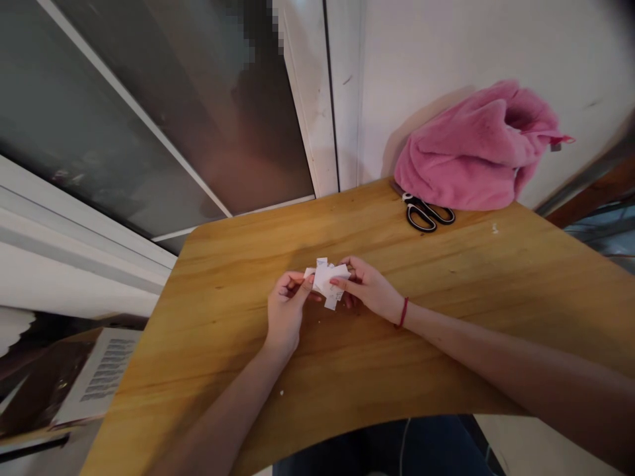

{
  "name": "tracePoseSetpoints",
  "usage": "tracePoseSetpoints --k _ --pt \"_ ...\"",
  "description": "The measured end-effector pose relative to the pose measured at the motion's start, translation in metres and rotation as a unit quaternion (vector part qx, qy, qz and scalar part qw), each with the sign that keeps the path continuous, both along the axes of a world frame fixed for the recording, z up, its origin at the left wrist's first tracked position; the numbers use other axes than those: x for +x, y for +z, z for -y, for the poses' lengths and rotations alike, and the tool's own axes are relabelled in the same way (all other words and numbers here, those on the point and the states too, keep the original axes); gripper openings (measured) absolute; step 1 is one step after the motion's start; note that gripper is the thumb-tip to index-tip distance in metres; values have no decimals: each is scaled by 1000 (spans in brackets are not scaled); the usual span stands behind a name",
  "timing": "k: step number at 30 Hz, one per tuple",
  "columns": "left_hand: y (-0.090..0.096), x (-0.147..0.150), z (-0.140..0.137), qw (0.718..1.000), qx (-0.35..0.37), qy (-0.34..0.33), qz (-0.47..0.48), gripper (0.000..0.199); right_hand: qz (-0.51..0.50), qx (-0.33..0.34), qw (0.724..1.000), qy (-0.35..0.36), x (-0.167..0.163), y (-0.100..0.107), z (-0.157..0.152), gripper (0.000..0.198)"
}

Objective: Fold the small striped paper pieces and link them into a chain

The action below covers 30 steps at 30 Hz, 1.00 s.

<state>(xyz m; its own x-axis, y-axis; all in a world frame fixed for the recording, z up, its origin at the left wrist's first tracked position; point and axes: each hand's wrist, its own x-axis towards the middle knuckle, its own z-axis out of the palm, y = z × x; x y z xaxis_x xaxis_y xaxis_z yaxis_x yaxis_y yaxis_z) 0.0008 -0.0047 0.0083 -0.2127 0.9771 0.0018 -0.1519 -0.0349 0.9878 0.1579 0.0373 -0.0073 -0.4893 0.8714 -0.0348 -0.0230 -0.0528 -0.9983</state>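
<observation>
A small white folded paper [327, 280] with flaps sticking out on several sides is held just above the wooden table [377, 370]. Faint printed or written marks show on some of its flaps. My left hand [288, 301] pinches its left edge between thumb and fingers. From the right, my right hand [370, 287] grips the opposite side, its thumb lying on top of the paper. The fingers beneath the paper are partly hidden. Around my right wrist is a thin red bracelet [403, 312].
Black-handled scissors [427, 215] lie at the back of the table, their blades mostly under a pink plush bag [476, 149] that leans on the wall. White scraps [495, 229] dot the tabletop. A cardboard box [94, 377] stands at lower left. Glass panels [198, 99] rise behind.
</observation>
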Motion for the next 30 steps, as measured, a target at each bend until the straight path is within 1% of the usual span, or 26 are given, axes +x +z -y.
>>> tracePoseSetpoints --k 5,10,13,16,22,27,30 --pt "1 -2 -1 999 -29 -30 32 16 2 -1 1000 -16 0 4 0 37" --pt "0 -2 0 998 -17 -48 40 15 6 -14 1000 -13 0 8 -1 36" --pt "0 -2 0 997 -20 -52 62 15 11 -11 1000 -3 0 7 -1 34" --pt "1 -2 0 994 -39 -60 79 14 16 -5 1000 -4 1 5 -1 29" --pt "2 -3 0 995 -65 -64 50 11 8 -5 1000 -13 1 5 -3 28" --pt "2 -5 0 986 -89 -110 84 9 -17 -24 1000 -4 3 6 -6 31" --pt "3 -5 0 984 -94 -129 74 10 -32 -28 999 0 4 3 -9 31"
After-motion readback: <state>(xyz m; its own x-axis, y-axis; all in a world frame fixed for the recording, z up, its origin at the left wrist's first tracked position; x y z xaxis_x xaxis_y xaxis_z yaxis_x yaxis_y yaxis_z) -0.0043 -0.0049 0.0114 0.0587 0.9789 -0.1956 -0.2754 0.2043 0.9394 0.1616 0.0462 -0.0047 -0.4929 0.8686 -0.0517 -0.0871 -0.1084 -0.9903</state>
